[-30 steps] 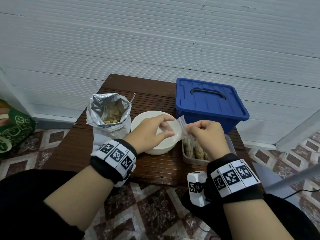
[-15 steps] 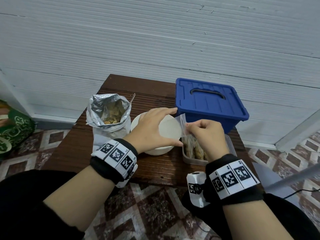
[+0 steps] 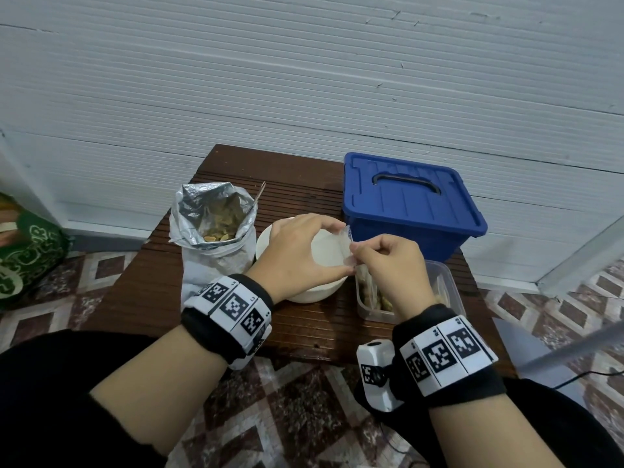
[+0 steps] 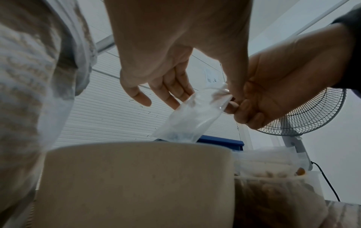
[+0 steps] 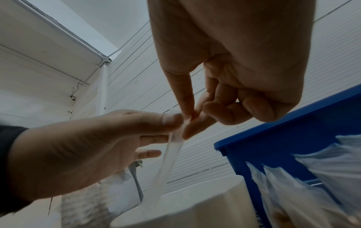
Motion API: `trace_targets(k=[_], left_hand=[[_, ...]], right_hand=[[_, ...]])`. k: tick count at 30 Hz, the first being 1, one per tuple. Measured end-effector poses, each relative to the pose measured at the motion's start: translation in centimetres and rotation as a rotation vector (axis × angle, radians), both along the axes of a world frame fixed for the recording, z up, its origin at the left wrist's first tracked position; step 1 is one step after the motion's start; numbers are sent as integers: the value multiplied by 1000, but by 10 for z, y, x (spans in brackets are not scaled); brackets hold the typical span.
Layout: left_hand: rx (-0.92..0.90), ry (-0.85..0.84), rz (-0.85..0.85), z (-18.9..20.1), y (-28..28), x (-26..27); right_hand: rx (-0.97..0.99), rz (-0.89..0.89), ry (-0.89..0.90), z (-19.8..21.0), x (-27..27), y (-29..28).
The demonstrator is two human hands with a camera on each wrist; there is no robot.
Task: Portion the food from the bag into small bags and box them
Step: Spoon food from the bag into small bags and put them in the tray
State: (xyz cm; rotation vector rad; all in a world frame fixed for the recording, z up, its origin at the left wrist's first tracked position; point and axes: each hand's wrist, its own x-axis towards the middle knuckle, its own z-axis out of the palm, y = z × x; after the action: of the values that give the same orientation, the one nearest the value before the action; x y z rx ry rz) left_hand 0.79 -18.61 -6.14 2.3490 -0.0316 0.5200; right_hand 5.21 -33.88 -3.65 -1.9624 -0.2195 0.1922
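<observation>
Landmark: white bowl [image 3: 305, 282], sits mid-table.
Surface: dark brown slatted wooden table [image 3: 145, 292]; patterned maroon-and-white floor tiles [image 3: 297, 410] under its near edge.
Room: white ribbed wall panels [image 3: 304, 79] behind the bowl; a standing fan [image 4: 304, 111] shows right of the bowl in the left wrist view.
Far left of bowl: green patterned cloth [image 3: 27, 251] on the floor.
Left of bowl: foil food bag [image 3: 212, 228], open top, brownish pieces inside, standing just beside the bowl; a thin stick [image 3: 259, 192] pokes out at its back edge.
Your left hand [image 3: 297, 255]: over the bowl, thumb and forefinger pinching the top edge of the small clear bag [image 4: 192, 114], other fingers spread loose.
Small clear bag: hangs over the bowl between your hands, looks empty; lower end dips behind the bowl rim.
Your right hand [image 3: 388, 268]: just right of the bowl, thumb and forefinger pinching the same top edge, remaining fingers curled in.
Right of bowl: clear plastic container [image 3: 449, 295] with filled small bags standing in it, partly hidden by your right hand.
Behind-right of bowl: blue lidded box [image 3: 408, 201], lid on, dark handle on top.
</observation>
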Motion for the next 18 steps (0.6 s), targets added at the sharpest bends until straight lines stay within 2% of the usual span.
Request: trace_targets(k=[11,18], left_hand=[[-45,-90,16,0,3,0],[-148,-141,3,11,2,-4]], right_hand=[[111,19,10,6,-1,-2],[188,3,-11,7,-2,-1]])
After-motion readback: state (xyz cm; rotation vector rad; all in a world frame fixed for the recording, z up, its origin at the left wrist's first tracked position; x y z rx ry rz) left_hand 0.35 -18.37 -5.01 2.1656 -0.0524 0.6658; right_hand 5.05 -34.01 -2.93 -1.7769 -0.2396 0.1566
